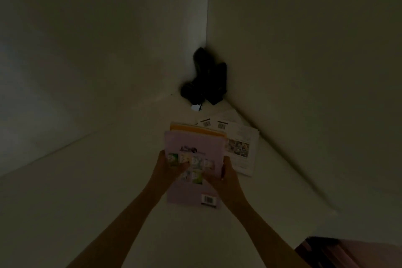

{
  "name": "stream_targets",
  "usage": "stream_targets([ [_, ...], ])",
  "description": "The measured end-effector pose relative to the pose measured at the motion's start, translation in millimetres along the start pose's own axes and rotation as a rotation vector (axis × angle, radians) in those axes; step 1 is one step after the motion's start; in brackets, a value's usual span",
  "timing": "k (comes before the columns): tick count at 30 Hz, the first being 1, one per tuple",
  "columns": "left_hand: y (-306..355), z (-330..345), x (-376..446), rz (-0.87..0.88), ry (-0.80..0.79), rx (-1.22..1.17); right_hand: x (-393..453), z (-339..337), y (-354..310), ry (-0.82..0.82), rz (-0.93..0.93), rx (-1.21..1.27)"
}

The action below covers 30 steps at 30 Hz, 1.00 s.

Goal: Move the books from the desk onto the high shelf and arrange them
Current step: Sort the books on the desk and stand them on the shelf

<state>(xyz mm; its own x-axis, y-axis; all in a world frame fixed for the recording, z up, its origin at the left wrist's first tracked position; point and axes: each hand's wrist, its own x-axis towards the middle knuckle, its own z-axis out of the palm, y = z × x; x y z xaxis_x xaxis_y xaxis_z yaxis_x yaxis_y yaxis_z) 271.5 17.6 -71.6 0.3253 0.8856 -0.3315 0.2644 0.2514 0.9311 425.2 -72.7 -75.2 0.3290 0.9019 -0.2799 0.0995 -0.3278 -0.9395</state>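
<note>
1. On the high shelf [87, 180], a pale flat surface is seen running into a corner between two walls [304, 50]; the light is very dim, so detail is poor.
2. In that corner a dark object [204, 78] is propped; what it is cannot be told. A small pale round thing [195, 107] lies just in front of it.
3. A lilac book [193, 172] is held flat at the shelf, with an orange-edged book [196, 129] under it and offset toward the corner. Whether the pair already rests on the shelf cannot be told.
4. White books or papers [241, 148] are lying flat beside the right wall, partly overlapped by the held pair.
5. The left hand [168, 166] is clamped on the lilac book's left edge, thumb on the cover. The right hand [224, 175] is clamped on its right edge likewise.
6. Judged risks: the two held books are not squared, so the lower one could be slid out if pushed forward; the white papers could be shoved askew or creased against the wall; the dark object could be knocked if the stack is driven too deep. Poor light raises the chance of misplacement.
</note>
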Motion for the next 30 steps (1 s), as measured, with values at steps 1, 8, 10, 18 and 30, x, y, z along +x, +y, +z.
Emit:
stream_targets([
  [1,1.6,-5.8,-3.2,-0.055,0.074,0.012,1.3,5.7,-9.8,-0.022,0.003,-0.043],
  [8,37.4,-62.8,-63.3,0.230,0.333,0.212,-20.6,85.2,-102.3,0.025,-0.227,-0.203],
  [10,48.0,-91.7,-85.0,0.289,0.374,0.134,-39.4,112.5,-130.3,-0.009,-0.298,-0.229],
  [18,116.9,-261.6,-223.4,0.392,0.414,-0.082,-151.6,210.7,-262.2,-0.243,-0.602,-0.101],
  [30,297.8,-394.5,-433.5,0.985,0.531,0.170,-343.3,247.0,-468.5,-0.322,-1.118,0.287],
])
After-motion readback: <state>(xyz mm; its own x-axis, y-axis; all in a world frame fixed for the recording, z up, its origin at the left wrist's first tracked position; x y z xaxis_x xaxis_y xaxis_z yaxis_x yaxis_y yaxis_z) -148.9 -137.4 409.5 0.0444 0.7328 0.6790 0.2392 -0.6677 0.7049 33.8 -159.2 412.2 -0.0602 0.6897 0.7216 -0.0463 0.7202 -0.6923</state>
